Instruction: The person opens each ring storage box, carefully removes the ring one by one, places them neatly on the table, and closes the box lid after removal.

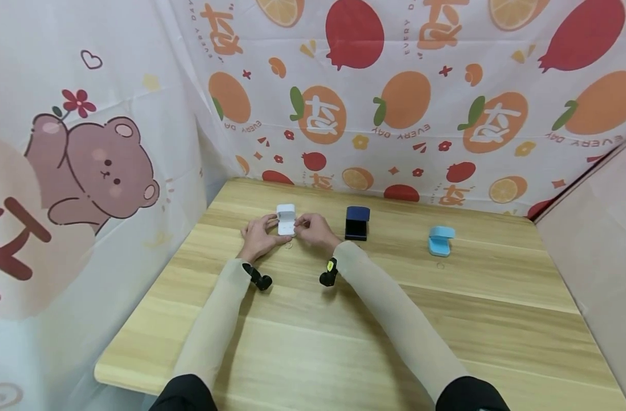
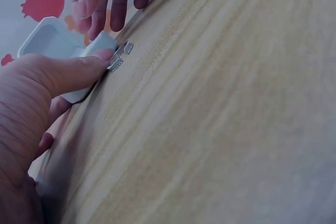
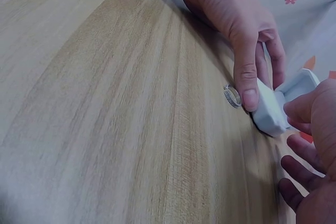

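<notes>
A small white ring box [image 1: 286, 220] stands on the wooden table with its lid raised. My left hand [image 1: 261, 238] grips it from the left, the thumb pressed along its front and the fingers behind. On the table right beside that thumb is a silver ring [image 3: 229, 98] with small sparkling stones. My right hand [image 1: 316, 230] is at the box's right side, thumb and index fingertips right at its opening, the other fingers loosely bent. I cannot tell whether those fingertips pinch anything. In the left wrist view, the left thumb overlaps part of the ring.
A navy ring box [image 1: 356, 223] with a black inside stands with its lid up to the right of my right hand. Farther right is a light blue ring box [image 1: 440, 241], also open, with a faint ring [image 1: 440, 265] before it. A fruit-print curtain [image 1: 364, 103] hangs behind the table.
</notes>
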Demonstrator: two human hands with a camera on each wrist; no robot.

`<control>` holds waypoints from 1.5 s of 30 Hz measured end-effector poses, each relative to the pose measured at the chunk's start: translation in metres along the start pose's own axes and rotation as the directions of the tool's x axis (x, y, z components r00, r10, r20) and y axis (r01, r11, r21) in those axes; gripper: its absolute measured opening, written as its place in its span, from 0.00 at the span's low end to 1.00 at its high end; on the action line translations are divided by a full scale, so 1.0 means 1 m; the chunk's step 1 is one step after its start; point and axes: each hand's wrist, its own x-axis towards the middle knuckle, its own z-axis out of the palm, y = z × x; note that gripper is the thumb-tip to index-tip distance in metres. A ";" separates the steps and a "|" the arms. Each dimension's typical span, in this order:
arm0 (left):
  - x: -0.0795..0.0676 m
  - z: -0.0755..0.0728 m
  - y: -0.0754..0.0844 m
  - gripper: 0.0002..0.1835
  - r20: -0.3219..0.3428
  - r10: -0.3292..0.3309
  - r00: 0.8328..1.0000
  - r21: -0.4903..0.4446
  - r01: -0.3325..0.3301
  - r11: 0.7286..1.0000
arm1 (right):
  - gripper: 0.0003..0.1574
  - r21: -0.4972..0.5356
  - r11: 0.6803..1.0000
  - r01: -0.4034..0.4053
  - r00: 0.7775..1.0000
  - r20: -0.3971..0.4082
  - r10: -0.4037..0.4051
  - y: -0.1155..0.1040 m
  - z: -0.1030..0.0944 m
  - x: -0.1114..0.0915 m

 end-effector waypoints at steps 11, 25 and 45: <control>-0.002 0.002 -0.009 0.42 -0.053 0.045 0.998 -0.127 -0.051 0.991 | 0.14 -0.015 1.000 -0.015 1.000 -0.008 0.015 0.001 0.001 0.000; -0.001 0.001 -0.005 0.23 -0.187 -0.005 0.982 -0.312 -0.055 0.948 | 0.18 -0.034 0.999 -0.039 0.999 -0.008 0.038 -0.008 -0.011 0.003; 0.010 -0.017 0.058 0.22 -0.241 0.180 0.954 -0.142 -0.218 0.965 | 0.22 -0.075 0.996 0.056 0.996 -0.058 -0.061 -0.051 -0.078 0.005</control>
